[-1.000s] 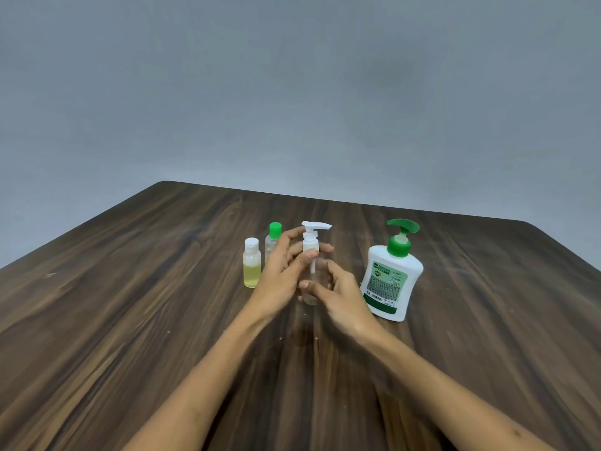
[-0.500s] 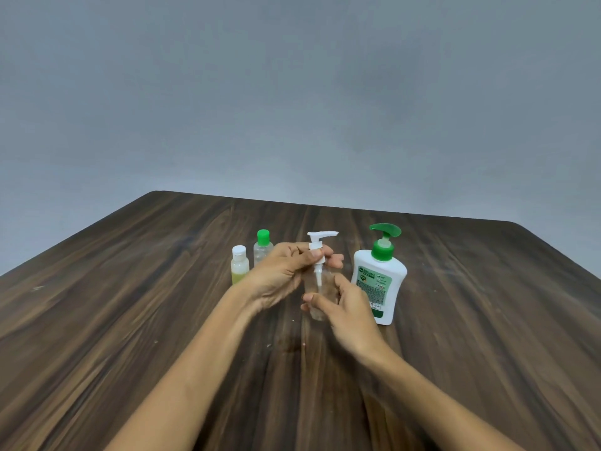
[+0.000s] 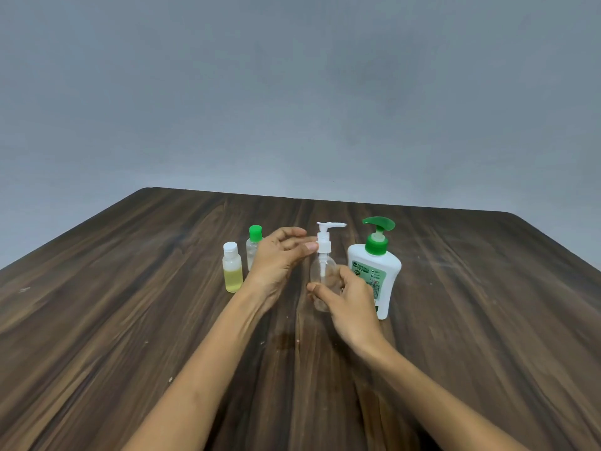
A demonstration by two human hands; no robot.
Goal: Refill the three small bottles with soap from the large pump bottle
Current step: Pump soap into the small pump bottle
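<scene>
While the right hand [image 3: 353,299] grips the round body of the clear pump bottle [image 3: 322,275] and keeps it upright on the bench [image 3: 487,320], the left hand [image 3: 276,262] pinches the white collar of its pump head [image 3: 325,237] between thumb and fingertips, so both sets of fingers are closed around parts of this one bottle. From that grasp, the step in hand looks like unscrewing the pump to open the bottle for filling, which puts the task near its start. The clear bottle appears empty, with only its dip tube showing inside. The white-capped bottle [image 3: 232,271], to the left, holds yellowish liquid up to roughly its middle, and the green-capped bottle [image 3: 253,247], just behind the left hand, is partly hidden, so its level cannot be told. Both of these have their caps on. The large pump bottle [image 3: 374,271] stands just beside the right hand, upright, its green pump in place and untouched.

Counted: three small bottles, namely one with a white pump, one with a white cap and one with a green cap; one large white soap bottle; two hands. As far as can be judged, none of the three refills is finished, and all three bottles remain to be opened, filled and closed.
</scene>
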